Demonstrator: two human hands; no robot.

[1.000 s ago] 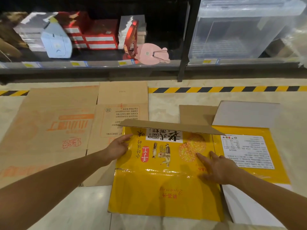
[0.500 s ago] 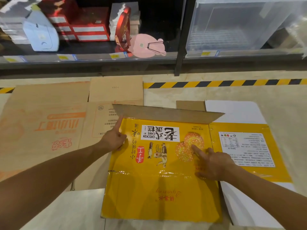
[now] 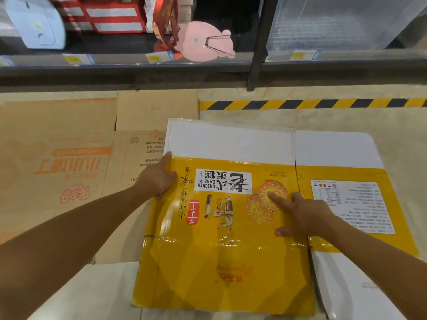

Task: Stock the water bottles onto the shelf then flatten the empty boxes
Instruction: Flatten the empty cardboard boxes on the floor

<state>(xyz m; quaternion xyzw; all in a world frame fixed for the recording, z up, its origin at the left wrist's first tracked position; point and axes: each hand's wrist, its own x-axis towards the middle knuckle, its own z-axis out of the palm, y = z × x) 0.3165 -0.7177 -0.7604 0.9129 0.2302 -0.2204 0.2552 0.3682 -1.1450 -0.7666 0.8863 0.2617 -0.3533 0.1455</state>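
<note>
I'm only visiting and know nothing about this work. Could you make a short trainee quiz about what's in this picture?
1. True or false: the yellow box lies flattened, with its white flaps folded out.
2. Where do the right hand's straight fingers press? A) on the yellow box's printed face; B) on a water bottle; C) on the brown cardboard.
3. Which two colours has the striped tape in front of the shelf?

Key: 1 true; 2 A; 3 yellow and black.
</note>
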